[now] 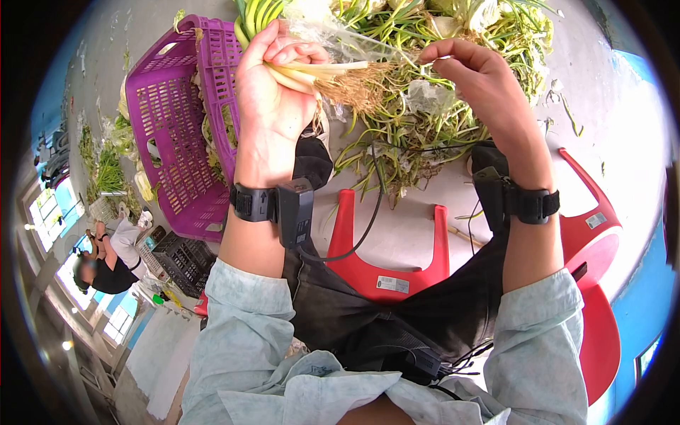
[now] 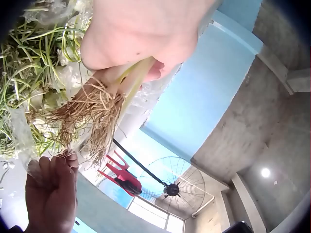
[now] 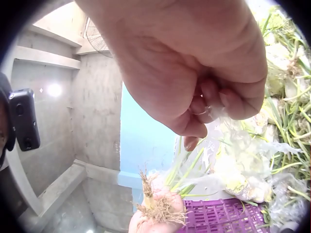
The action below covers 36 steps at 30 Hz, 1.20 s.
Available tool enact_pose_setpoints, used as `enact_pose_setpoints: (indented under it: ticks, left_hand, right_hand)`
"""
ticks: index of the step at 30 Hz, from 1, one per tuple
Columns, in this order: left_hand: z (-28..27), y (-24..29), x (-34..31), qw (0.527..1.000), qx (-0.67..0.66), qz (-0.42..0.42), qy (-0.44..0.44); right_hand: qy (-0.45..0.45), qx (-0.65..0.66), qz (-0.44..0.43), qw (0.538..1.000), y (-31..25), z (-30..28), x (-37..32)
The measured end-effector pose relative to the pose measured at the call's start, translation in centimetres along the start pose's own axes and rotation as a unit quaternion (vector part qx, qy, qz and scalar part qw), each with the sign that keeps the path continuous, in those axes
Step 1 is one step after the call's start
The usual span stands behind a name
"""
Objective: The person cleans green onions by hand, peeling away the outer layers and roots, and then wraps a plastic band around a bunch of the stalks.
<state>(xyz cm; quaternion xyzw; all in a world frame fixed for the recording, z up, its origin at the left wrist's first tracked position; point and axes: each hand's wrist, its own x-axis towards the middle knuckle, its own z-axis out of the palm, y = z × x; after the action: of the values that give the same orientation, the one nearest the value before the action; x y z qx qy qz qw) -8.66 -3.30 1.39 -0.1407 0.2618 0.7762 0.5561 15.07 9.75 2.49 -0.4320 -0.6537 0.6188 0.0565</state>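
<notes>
In the head view my left hand [image 1: 273, 99] grips a bunch of green onions [image 1: 301, 76], its fingers curled round the white stems. The brown roots [image 2: 92, 114] hang out below that hand in the left wrist view. My right hand [image 1: 485, 81] is to the right of the roots, thumb and fingers pinching a thin clear plastic film [image 3: 221, 116]. In the head view the film stretches from near the left hand's fingers toward the right fingertips. The right wrist view shows the bunch's roots [image 3: 160, 209] below the right hand.
A purple crate [image 1: 166, 127] leans at the left. A large heap of loose greens and plastic scraps [image 1: 425, 134] covers the floor ahead. A red stool [image 1: 389, 280] stands between the legs, with red chairs [image 1: 598, 333] at the right. Another person [image 1: 113, 262] is far left.
</notes>
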Motion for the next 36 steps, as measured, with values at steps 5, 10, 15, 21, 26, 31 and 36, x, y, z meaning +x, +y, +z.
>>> enact_pose_setpoints:
  ticks: [5,10,15,21,26,31,36]
  left_hand:
    - [0.1,-0.2,0.0,1.000,0.006,0.002,0.006]
    - [0.2,-0.3,-0.1,1.000,0.012,0.001,0.019]
    - [0.2,-0.4,-0.1,1.000,0.012,-0.003,0.021]
    - [1.3,-0.6,-0.5,0.999,0.012,-0.009,0.047]
    - [0.4,0.0,-0.2,1.000,0.012,-0.002,0.025]
    - [-0.5,2.2,0.3,0.998,0.001,0.002,0.057]
    - [-1.2,2.9,0.5,0.998,0.000,-0.027,0.060]
  right_hand:
    - [0.014,0.007,-0.030,0.999,0.4,0.3,0.2]
    - [0.018,-0.001,-0.058,0.998,1.2,0.2,0.6]
    - [0.033,-0.002,-0.047,0.998,0.7,0.4,0.4]
    - [0.029,-0.023,-0.039,0.999,0.3,0.3,0.1]
    - [0.074,0.015,-0.016,0.997,0.3,0.0,0.3]
    - [0.125,0.125,0.014,0.984,-0.8,-0.7,0.0]
    - [0.165,0.179,0.021,0.970,0.0,-0.8,0.3]
